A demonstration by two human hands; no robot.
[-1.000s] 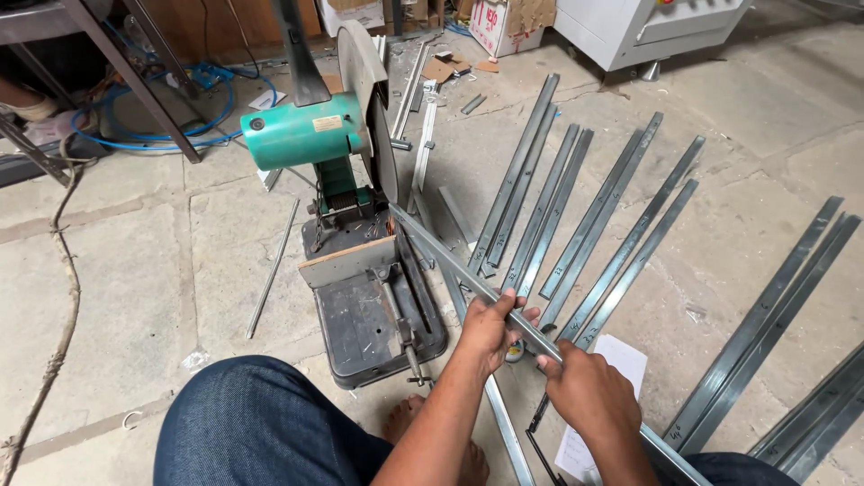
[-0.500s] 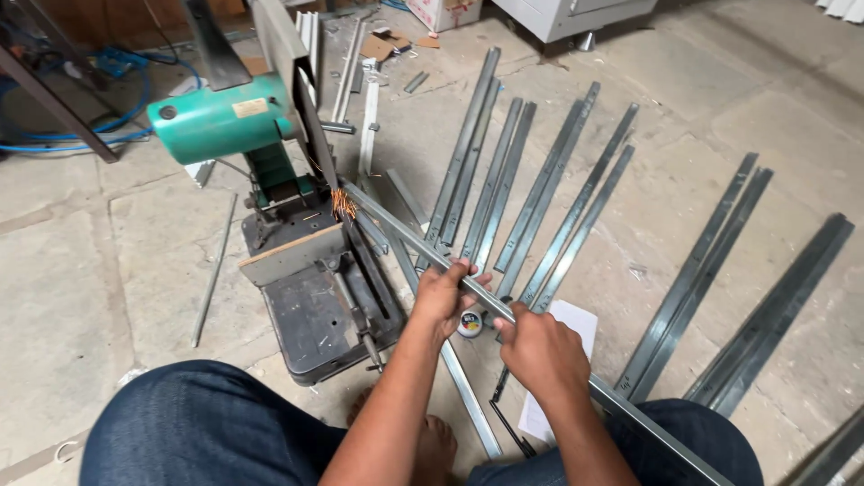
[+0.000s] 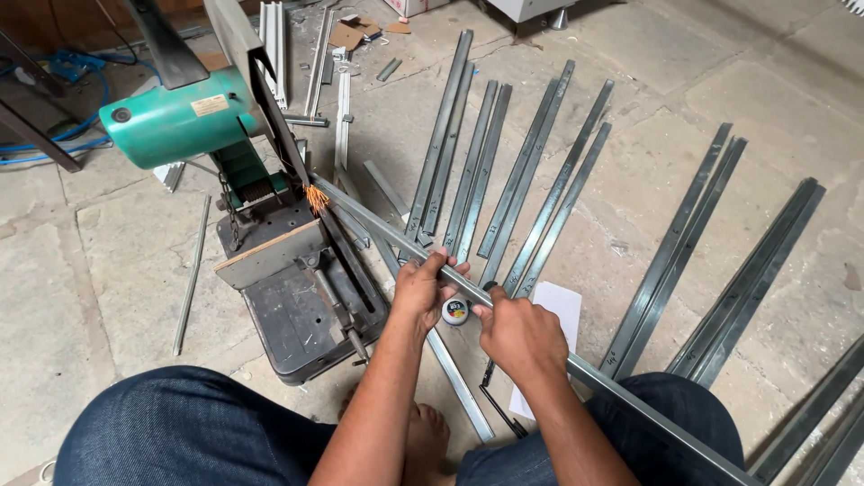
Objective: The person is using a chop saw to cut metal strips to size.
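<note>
Beside one green chop saw (image 3: 193, 117), two hands (image 3: 468, 310) grip one metal bar (image 3: 378, 225).

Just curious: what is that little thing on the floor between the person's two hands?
In the head view, a small round tape measure sits under the long grey metal bar, between the left hand and right hand.

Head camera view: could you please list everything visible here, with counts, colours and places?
Chop saw: one, green motor, dark base, on the floor at left.
Long metal bar: one, grey, running from the saw across the lap.
Metal strips: many, grey, in pairs fanned over the floor at right.
Tape measure: one, round, white, on the floor between the hands.
Paper sheet: one, white, beneath the bar.
Thin rod: one, grey, left of the saw.
Left hand: on the bar.
Right hand: on the bar.
</note>
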